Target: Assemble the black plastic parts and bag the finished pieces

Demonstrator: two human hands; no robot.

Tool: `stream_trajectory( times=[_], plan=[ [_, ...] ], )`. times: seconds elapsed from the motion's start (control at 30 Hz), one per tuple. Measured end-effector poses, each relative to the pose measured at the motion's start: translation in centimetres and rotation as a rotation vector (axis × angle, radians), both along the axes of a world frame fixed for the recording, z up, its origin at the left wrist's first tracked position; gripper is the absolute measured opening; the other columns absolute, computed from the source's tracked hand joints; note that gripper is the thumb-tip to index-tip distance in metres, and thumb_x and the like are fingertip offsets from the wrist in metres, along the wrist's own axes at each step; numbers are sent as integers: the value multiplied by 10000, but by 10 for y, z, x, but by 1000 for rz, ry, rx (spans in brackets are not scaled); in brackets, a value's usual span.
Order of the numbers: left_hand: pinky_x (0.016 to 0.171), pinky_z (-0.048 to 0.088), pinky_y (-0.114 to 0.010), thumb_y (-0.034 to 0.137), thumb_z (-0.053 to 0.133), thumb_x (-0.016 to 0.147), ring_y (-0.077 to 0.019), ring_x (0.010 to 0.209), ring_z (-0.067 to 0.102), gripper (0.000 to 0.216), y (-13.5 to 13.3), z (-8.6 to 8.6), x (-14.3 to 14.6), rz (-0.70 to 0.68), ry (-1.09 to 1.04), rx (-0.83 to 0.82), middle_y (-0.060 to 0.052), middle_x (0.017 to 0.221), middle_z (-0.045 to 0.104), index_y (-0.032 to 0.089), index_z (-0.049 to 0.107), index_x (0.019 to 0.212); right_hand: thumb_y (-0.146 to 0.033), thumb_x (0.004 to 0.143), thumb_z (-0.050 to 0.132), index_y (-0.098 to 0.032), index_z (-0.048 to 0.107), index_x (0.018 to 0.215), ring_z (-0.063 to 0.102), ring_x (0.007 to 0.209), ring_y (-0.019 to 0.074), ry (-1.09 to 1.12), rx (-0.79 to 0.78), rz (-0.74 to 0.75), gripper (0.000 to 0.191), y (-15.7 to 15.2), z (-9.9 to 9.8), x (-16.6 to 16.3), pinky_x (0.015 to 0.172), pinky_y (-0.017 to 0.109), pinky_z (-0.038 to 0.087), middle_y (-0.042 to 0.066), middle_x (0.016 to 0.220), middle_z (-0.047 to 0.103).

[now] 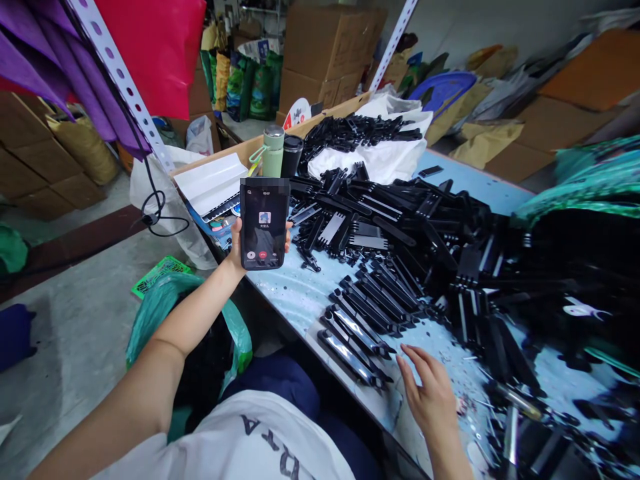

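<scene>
My left hand [235,249] holds up a smartphone [265,233], fingers wrapped round its sides. A call screen with a small picture and a red button shows on it. My right hand [431,392] rests low over the blue table [280,290], fingers stretched out and nothing in them. Just left of its fingertips lies a row of long black plastic parts [357,333], set side by side. Behind the row spreads a heap of black parts [385,213], some with slotted, fork-like ends.
A green bottle [273,153] and a black cup [292,157] stand behind the phone. A green bag [170,300] with dark contents sits left of the table. Metal-shafted tools [513,417] lie at lower right. A perforated white post [117,73] rises at the left.
</scene>
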State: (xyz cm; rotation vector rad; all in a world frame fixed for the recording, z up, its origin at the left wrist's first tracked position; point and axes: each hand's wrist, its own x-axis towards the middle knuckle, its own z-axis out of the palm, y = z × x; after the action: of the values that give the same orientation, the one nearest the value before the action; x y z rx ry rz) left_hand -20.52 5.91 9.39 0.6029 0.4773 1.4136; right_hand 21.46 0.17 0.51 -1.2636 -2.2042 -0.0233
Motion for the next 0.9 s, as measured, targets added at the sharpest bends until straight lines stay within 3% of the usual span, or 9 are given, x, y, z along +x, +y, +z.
stream_trajectory(
  times=[0.7,0.8,0.9],
  plan=[
    [816,479,-432,834,460,559,-290,878,611,911,-33,6,49,-90,-72,22,-137,929,642,118,613,1101,-301,883,494,-206,601,1094,571,954,230,76,-3,-12,254,-13,10,-14,853,404,461,104,1036,599],
    [819,491,-431,824,482,545,-281,857,612,895,-43,13,55,-33,-21,79,-121,935,636,142,619,1109,-304,886,491,-209,599,1096,571,951,231,70,-5,-21,254,-15,8,-12,846,407,466,104,1033,602],
    [828,502,-444,845,533,428,-307,896,600,920,-62,26,56,121,84,181,-92,947,630,231,630,1106,-315,888,487,-212,604,1084,575,945,231,65,-2,-28,250,-15,6,-11,832,409,476,106,1034,605]
  ],
)
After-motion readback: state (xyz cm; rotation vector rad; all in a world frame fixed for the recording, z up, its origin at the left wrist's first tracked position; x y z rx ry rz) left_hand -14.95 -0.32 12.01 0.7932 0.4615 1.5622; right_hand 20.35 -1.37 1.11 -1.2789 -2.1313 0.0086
